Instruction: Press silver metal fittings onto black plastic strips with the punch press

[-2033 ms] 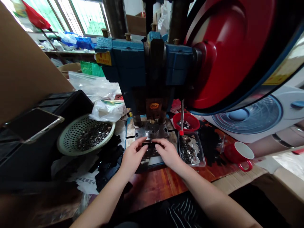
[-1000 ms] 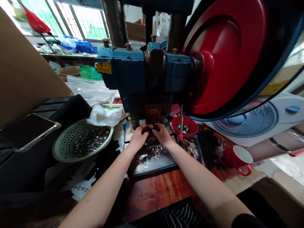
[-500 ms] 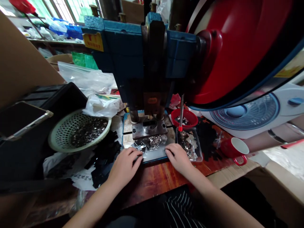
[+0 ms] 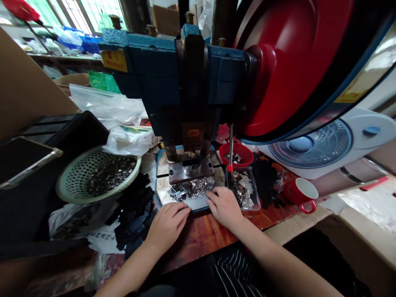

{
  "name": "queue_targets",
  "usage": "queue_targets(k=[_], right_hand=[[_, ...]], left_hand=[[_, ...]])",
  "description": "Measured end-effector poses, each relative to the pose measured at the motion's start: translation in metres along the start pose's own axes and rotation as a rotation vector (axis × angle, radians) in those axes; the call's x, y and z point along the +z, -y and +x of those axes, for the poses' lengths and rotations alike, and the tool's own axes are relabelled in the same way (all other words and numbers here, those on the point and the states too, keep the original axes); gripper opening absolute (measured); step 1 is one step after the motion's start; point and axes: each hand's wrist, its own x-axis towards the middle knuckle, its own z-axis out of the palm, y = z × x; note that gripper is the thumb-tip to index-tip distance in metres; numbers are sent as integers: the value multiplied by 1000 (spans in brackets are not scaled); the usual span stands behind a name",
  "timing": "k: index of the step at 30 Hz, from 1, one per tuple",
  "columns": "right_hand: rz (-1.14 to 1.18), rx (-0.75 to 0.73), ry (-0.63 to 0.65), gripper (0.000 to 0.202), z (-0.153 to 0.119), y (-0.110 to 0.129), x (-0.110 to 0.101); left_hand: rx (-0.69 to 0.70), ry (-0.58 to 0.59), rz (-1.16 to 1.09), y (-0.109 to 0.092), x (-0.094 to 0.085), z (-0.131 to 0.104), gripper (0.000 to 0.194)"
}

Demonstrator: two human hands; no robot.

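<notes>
Small shiny metal pieces (image 4: 200,185) lie heaped on the press's base plate (image 4: 198,203), just in front of the steel die block (image 4: 192,169). Left of the heap are some larger flat metal pieces (image 4: 178,192). My left hand (image 4: 168,220) rests at the plate's front edge, fingers stretched out and thumb apart, with nothing visible in it. At the heap's right front side, my right hand (image 4: 225,206) has its fingers apart, fingertips on the plate beside the small pieces. What lies under its fingertips is hidden.
The blue press (image 4: 161,78) with its red flywheel (image 4: 287,62) rises ahead. A clear tray (image 4: 257,202) of metal pieces, a red bowl (image 4: 247,156) and a red mug (image 4: 293,193) stand right. Left are a pale green colander (image 4: 74,173) and black strips (image 4: 136,222).
My right hand has moved slightly left, closer to the small metal pieces. My left hand has drawn back a little toward me and right. The whole view has shifted slightly.
</notes>
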Motion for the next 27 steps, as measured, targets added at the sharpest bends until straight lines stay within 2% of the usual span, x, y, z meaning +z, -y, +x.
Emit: queue_targets(k=[2,6,9,12,16,19,22,27], right_hand=[[23,-57,-6,23,-5,-2,1],[68,-192,-2,18,-19,-5,5],[127,-157,-10,17,-14,-4,6],[186,-36,-46,17,18,-1,0],[235,60,-179,19,83,4,-9],[231,102,-238,16,120,8,-8],[169,89,-232,13,135,11,-3],[124,-34,-217,17,129,9,1]], left_hand=[[-52,-40,-82,-1,-1,3,20],[-289,-107,-216,-4,-8,12,29],[-427,-134,-298,-3,-12,21,33],[-516,-145,-425,2,-15,33,27],[-659,-158,-555,10,-20,50,26],[-683,-175,-577,15,-26,61,28],[-685,-178,-575,20,-31,68,28],[-676,-194,-595,27,-31,74,27]])
